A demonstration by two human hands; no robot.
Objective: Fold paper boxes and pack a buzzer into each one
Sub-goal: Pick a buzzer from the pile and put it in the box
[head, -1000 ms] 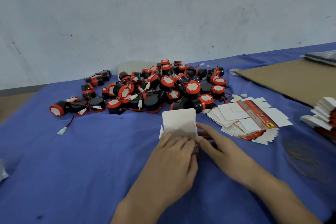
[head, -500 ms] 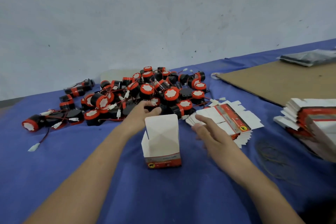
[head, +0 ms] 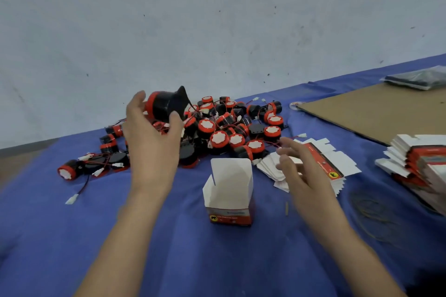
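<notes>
My left hand (head: 152,137) is raised above the table and grips a black and red buzzer (head: 166,106) between thumb and fingers. A folded paper box (head: 229,190) stands upright on the blue cloth (head: 72,236) with its top flap open, white inside and a red band at its base. My right hand (head: 299,169) hovers just right of the box with fingers relaxed and holds nothing. Behind the box lies a pile of buzzers (head: 226,128) with red and white wires.
A fanned stack of flat unfolded boxes (head: 321,164) lies under my right hand. A thicker stack of flat boxes (head: 420,159) sits at the right edge. A brown cardboard sheet (head: 376,108) and a dark plastic bag (head: 417,78) lie at the back right. Rubber bands (head: 371,212) lie on the cloth.
My left hand has lifted a buzzer out of the pile and raised it. My right hand has stayed beside the upright box.
</notes>
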